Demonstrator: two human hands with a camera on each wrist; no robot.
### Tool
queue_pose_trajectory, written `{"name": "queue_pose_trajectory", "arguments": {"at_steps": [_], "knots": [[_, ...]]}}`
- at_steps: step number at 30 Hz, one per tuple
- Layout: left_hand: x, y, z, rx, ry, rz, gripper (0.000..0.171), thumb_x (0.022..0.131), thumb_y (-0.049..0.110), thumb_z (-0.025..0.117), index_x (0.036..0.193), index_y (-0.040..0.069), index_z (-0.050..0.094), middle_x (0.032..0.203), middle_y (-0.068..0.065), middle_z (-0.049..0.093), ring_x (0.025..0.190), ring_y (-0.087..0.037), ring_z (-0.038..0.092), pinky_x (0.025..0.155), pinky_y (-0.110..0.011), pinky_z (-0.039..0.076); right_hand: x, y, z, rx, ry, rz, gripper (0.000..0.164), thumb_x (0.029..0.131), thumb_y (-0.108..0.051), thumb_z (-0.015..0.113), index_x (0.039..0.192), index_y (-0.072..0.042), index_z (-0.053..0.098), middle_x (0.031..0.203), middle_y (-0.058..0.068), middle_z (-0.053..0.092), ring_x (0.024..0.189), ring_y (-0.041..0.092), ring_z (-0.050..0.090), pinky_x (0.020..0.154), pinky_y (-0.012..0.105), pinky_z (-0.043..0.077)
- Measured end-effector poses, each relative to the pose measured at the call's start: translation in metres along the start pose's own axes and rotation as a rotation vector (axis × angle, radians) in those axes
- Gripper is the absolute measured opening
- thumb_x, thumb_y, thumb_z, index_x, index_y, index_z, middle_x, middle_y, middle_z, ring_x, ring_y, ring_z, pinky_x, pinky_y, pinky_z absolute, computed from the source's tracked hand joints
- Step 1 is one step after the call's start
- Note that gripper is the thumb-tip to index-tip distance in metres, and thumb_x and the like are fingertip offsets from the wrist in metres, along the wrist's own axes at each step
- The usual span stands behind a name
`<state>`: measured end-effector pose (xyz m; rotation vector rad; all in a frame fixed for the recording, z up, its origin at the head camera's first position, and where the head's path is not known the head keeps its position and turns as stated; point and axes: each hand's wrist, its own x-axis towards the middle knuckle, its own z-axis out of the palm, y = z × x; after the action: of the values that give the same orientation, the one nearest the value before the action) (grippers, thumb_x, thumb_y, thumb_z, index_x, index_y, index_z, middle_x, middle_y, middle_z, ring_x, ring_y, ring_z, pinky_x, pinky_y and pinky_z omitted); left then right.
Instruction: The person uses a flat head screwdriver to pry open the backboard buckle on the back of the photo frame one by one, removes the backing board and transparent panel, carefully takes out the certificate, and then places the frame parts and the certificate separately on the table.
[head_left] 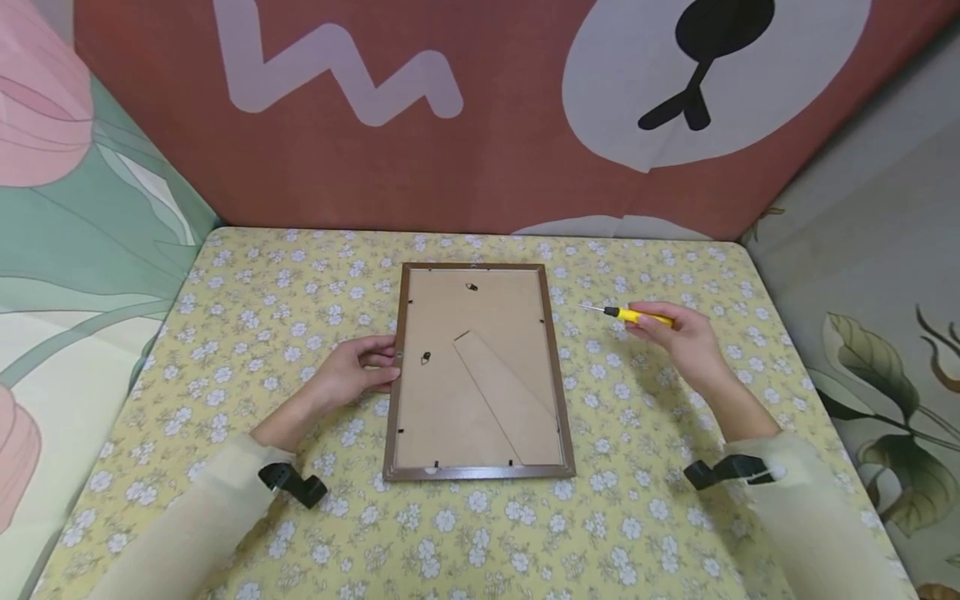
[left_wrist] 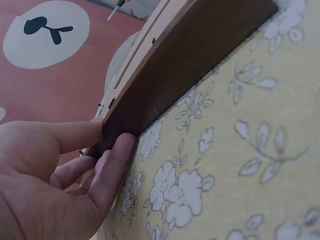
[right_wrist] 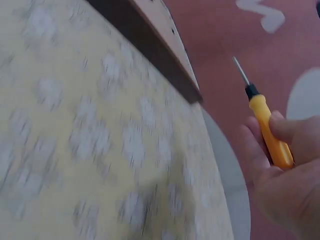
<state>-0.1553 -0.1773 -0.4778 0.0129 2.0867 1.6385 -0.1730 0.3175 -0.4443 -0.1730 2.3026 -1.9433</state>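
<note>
A brown picture frame (head_left: 480, 472) lies face down on the table, its tan backing board (head_left: 442, 400) up. The board carries a fold-out stand leg (head_left: 510, 392), lying flat, and two small hangers (head_left: 472, 287). At the frame's left side, my left hand (head_left: 358, 367) holds the edge, thumb at the upper rim and fingers against the side; some fingertips are hidden. Right of the frame, my right hand (head_left: 678, 337) grips a screwdriver (head_left: 637, 316) by its yellow handle. Its metal tip points left toward the frame, in the air and apart from it.
A yellow floral cloth (head_left: 480, 542) covers the table. Behind it rises a reddish wall covering (head_left: 480, 167) with a cartoon face, and patterned panels stand on the left (head_left: 135, 242) and right (head_left: 885, 292). Small dark tabs (head_left: 437, 464) line the frame's inner edge.
</note>
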Motion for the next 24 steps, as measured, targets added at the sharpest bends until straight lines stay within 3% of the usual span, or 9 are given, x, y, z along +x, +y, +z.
{"name": "queue_pose_trajectory", "arguments": {"at_steps": [6, 9, 13, 19, 24], "knots": [[0.000, -0.001, -0.001, -0.020, -0.007, -0.003, 0.062, 0.095, -0.003, 0.067, 0.151, -0.006, 0.040, 0.137, -0.027, 0.051, 0.112, -0.029, 0.061, 0.087, -0.033, 0.061, 0.027, -0.018, 0.033, -0.114, -0.023, 0.065, 0.040, 0.105, -0.015, 0.057, 0.136, 0.011, 0.056, 0.131, 0.014, 0.058, 0.100, 0.002, 0.069, 0.098, 0.029, 0.054], [0.001, -0.001, -0.001, -0.020, -0.009, -0.003, 0.062, 0.095, -0.003, 0.067, 0.151, -0.006, 0.040, 0.137, -0.027, 0.051, 0.112, -0.029, 0.061, 0.087, -0.033, 0.061, 0.040, -0.026, 0.050, -0.130, -0.058, 0.108, 0.038, 0.106, -0.013, 0.055, 0.137, 0.009, 0.056, 0.137, 0.022, 0.055, 0.101, 0.004, 0.068, 0.103, 0.037, 0.052], [0.002, -0.001, -0.001, -0.014, -0.010, -0.003, 0.062, 0.095, -0.002, 0.067, 0.151, -0.006, 0.039, 0.137, -0.027, 0.051, 0.113, -0.030, 0.061, 0.087, -0.033, 0.061, 0.056, -0.035, 0.072, -0.116, -0.064, 0.154, 0.036, 0.105, -0.011, 0.056, 0.137, 0.006, 0.059, 0.138, 0.022, 0.055, 0.107, 0.014, 0.069, 0.106, 0.043, 0.050], [0.001, -0.001, -0.001, -0.013, -0.010, -0.011, 0.063, 0.095, -0.002, 0.067, 0.151, -0.006, 0.038, 0.138, -0.028, 0.050, 0.113, -0.030, 0.060, 0.087, -0.034, 0.061, 0.072, -0.039, 0.107, -0.078, -0.058, 0.178, 0.033, 0.104, -0.007, 0.055, 0.133, 0.008, 0.061, 0.140, 0.021, 0.054, 0.118, 0.034, 0.064, 0.102, 0.038, 0.054], [0.000, -0.001, -0.002, -0.018, -0.013, -0.002, 0.063, 0.095, -0.003, 0.067, 0.151, -0.007, 0.038, 0.137, -0.029, 0.050, 0.113, -0.030, 0.060, 0.086, -0.034, 0.062, 0.083, -0.038, 0.135, -0.048, -0.076, 0.176, 0.030, 0.103, -0.002, 0.055, 0.129, 0.010, 0.063, 0.136, 0.023, 0.057, 0.117, 0.039, 0.064, 0.097, 0.035, 0.057]]}}
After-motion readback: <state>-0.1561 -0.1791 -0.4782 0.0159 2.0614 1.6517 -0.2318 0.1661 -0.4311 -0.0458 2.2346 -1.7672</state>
